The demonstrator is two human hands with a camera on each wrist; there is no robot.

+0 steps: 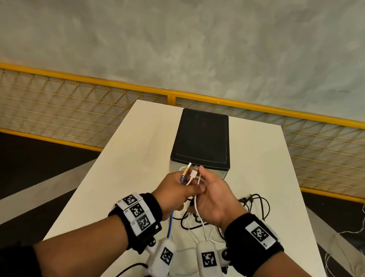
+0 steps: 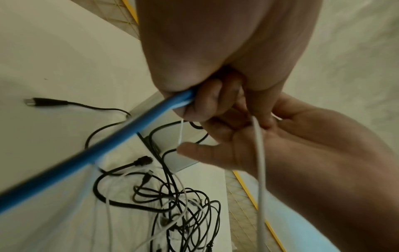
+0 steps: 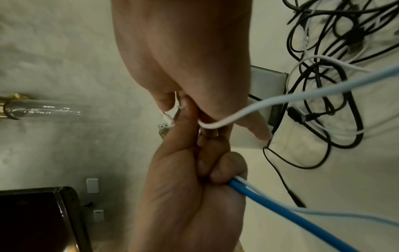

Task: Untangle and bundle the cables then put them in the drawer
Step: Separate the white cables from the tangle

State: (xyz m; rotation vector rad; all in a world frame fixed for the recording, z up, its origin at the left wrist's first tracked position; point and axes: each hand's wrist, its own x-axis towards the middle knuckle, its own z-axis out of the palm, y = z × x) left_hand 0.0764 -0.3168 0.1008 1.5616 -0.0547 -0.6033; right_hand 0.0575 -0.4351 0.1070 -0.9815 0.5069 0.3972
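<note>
Both hands meet above the white table [image 1: 141,156], just in front of the small drawer unit [image 1: 203,139] with its black top. My left hand [image 1: 183,189] grips a blue cable [image 1: 170,226] in a fist, together with a thin pale one [image 3: 323,213]; their plugs [image 1: 192,171] stick up above the knuckles. The right hand [image 1: 201,188] pinches a white cable [image 1: 196,202] beside those plugs, and it loops down past the palm [image 2: 260,162]. A tangle of black and white cables [image 2: 177,204] lies on the table below the hands. The drawer's state is hidden.
A loose black USB plug [image 2: 43,102] lies on the table apart from the tangle. Black cable loops [image 1: 257,202] spread to the right of the hands. A yellow mesh fence [image 1: 64,107] runs behind the table. More white cords [image 1: 351,263] lie on the floor at right.
</note>
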